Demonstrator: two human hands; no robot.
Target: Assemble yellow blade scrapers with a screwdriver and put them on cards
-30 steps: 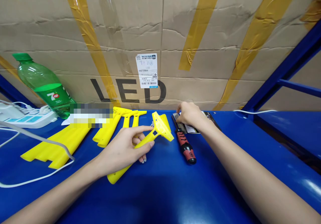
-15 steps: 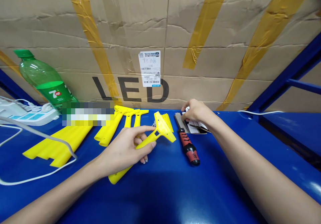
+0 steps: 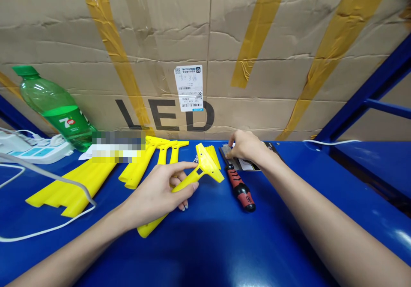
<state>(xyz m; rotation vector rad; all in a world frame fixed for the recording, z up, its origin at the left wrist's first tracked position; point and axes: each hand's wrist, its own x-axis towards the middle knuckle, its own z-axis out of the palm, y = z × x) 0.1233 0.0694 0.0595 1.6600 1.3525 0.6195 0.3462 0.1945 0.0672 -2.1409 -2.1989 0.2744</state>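
Note:
My left hand (image 3: 157,192) grips the handle of a yellow plastic scraper (image 3: 205,165), whose wide head points up and right and whose handle end sticks out below my hand. My right hand (image 3: 247,147) is at the far edge of the bench, its fingertips pinching a small grey metal blade (image 3: 225,151) on a printed card pack (image 3: 247,165). Just below that hand lies a red and black screwdriver handle (image 3: 240,190). Further yellow plastic scrapers (image 3: 138,165) and a bundle of yellow handles (image 3: 69,188) lie to the left of my left hand.
Everything lies on a blue metal bench (image 3: 205,252). A green 7UP bottle (image 3: 54,107) and a white power strip (image 3: 32,152) with cables stand at the left. A taped cardboard box (image 3: 205,34) rises behind, and a blue metal frame (image 3: 366,103) runs at the right.
The card pack under my right hand has tilted, showing its black edge again at the right. My left hand and the scraper stay nearly still; the view has shifted slightly.

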